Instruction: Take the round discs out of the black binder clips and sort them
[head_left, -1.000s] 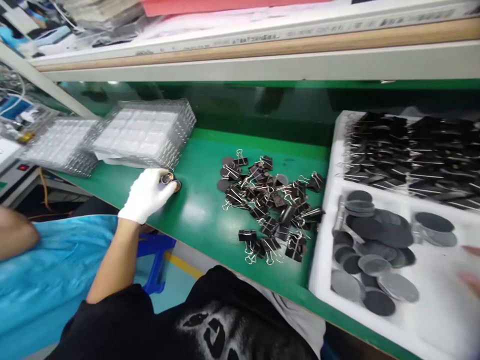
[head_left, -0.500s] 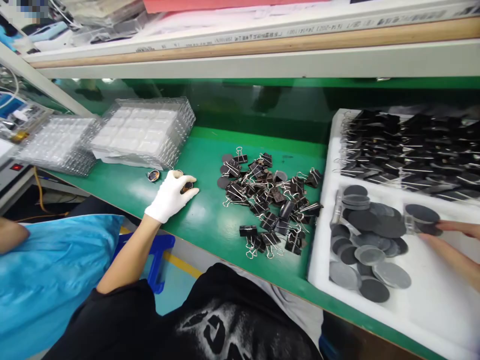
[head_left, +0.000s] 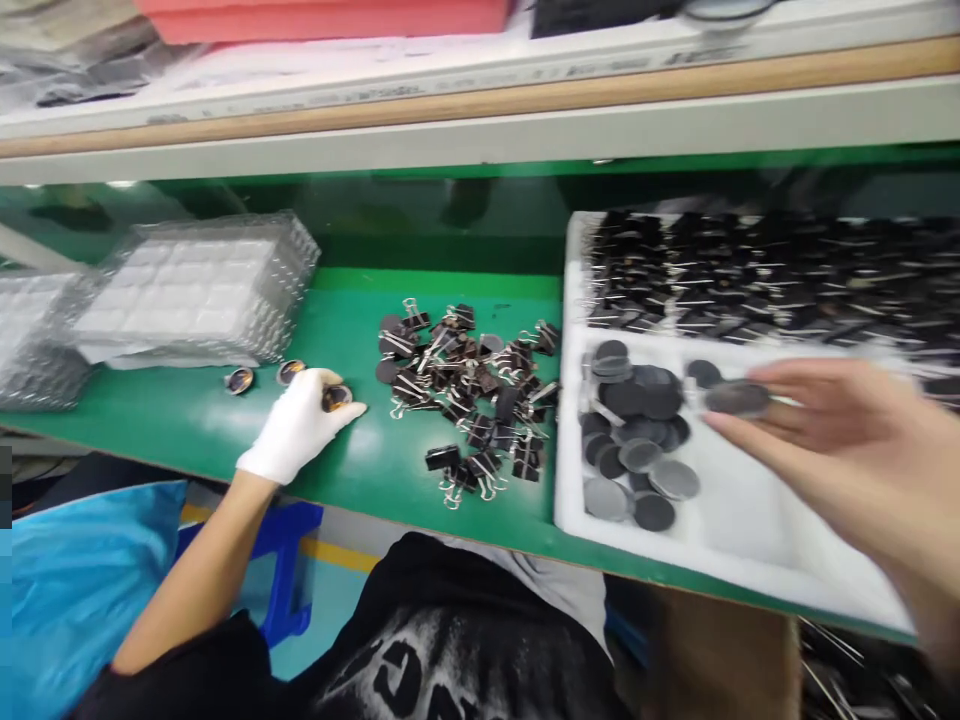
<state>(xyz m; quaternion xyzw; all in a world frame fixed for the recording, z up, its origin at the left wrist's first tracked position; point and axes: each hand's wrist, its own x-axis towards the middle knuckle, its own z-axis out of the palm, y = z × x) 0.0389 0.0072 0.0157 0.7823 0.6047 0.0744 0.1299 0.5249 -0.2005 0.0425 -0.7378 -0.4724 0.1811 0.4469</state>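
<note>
My left hand (head_left: 292, 425), in a white glove, rests at the green bench, thumb and fingers curled around a small round part (head_left: 337, 397) with a dark and copper-coloured face. Two similar round parts (head_left: 240, 380) lie just left of it. Over the white foam tray (head_left: 750, 530), my bare right hand (head_left: 840, 420) pinches a dark grey disc (head_left: 739, 399) between thumb and fingers. Below and left of that hand, loose black and grey discs (head_left: 652, 395) are heaped in the tray. A pile of black binder clips (head_left: 480, 385), with some discs among them, lies between my hands.
Rows of binder clips (head_left: 750, 270) fill the tray's rear section. Stacked clear plastic trays (head_left: 195, 290) stand at the back left. A shelf edge (head_left: 450, 125) runs across above the bench. A person's blue garment (head_left: 97, 590) is close at my left.
My view has swung right, so the bench appears farther left. My right hand has lifted a dark disc from the tray and drawn it towards me. My left hand keeps its round part.
</note>
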